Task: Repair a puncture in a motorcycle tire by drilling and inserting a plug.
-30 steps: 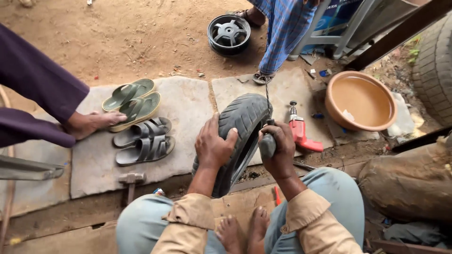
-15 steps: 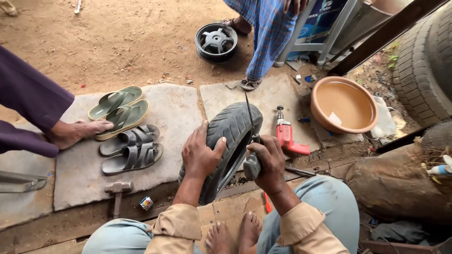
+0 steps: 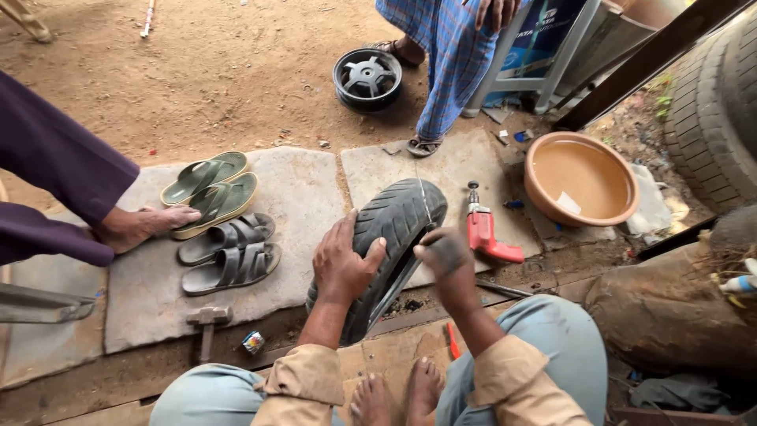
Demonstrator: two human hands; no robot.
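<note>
Two bare hands work on a black tyre stood on its edge on a stone slab

At far left another person's bare foot rests on the slab beside two green sandals and two grey sandals; a hammer lies below them on the ground. The left hand lies spread and flat against the tyre's tread, fingers apart, gripping its side. The right hand is curled shut at the tyre's right edge; what it pinches is too blurred to tell. Just right lies a red drill, then a tan basin. Further back, a black wheel rim sits on the dirt near a standing person in a blue checked cloth
</note>
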